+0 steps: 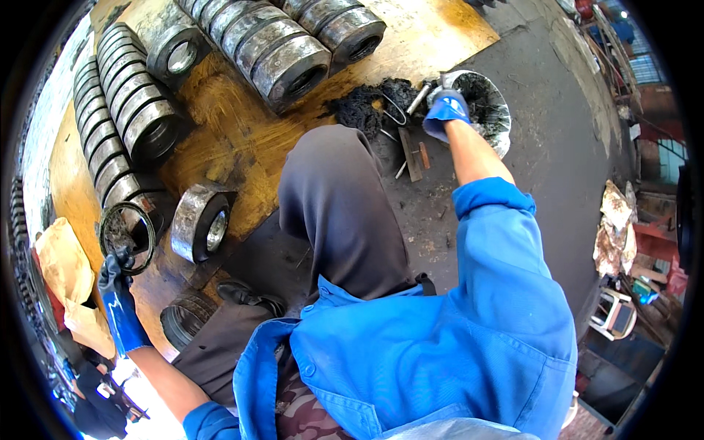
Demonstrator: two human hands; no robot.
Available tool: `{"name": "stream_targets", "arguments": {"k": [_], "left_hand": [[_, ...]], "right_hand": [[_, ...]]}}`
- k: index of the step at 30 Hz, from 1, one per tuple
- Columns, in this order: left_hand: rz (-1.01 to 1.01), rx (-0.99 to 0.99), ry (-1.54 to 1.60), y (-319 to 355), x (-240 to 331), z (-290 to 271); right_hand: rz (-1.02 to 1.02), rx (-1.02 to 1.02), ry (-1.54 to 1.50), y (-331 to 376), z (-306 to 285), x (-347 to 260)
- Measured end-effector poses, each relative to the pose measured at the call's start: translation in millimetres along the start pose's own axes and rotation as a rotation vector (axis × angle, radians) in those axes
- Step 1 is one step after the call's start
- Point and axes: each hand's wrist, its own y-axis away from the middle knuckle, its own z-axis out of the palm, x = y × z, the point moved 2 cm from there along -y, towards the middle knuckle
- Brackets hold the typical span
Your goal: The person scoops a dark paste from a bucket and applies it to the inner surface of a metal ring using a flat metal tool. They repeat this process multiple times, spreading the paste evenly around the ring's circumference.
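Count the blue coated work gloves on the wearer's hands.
2: one on the left hand, holding a thin black ring; one on the right hand, at a round white tub's rim.

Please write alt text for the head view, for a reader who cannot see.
A person's blue-gloved left hand holds a thin, dark, round ring; the blue-gloved right hand is at a round white container smeared black inside. Rows of thick, hollow metal cylinders lie on a yellow-brown board.

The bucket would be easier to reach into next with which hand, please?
Probably the right hand: it is at the bucket's rim, whereas the left hand is well off to the left, holding a ring.
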Motion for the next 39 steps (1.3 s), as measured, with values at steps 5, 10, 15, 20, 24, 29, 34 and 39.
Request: {"name": "stream_targets", "arguments": {"k": [5, 10, 15, 20, 24, 29, 34, 39], "left_hand": [[0.0, 0.06, -0.063, 0, 9, 13], [0.034, -0.022, -0.062, -14, 25, 42], [0.063, -0.007, -0.046, -6, 33, 47], [0.071, -0.024, 0.005, 1, 34, 41], [0.069, 0.051, 0.051, 10, 34, 34], [0.054, 0.1, 0.07, 15, 31, 30], [0.097, 0.132, 0.064, 36, 30, 13], [0.133, 0.129, 0.087, 35, 33, 17]], "right_hand": [[-0.012, -0.097, 0.096, 29, -6, -28], [0.105, -0.121, 0.067, 37, 2, -3], [0.077, -0.162, 0.062, 93, -15, -33], [0.166, -0.126, -0.101, 113, -20, -23], [0.085, -0.009, 0.005, 123, -27, -10], [0.041, 0.504, -0.895, 105, -13, 42], [0.52, 0.087, -2.153, 124, 15, 38], [0.712, -0.074, -2.631, 152, 99, 63]]}}
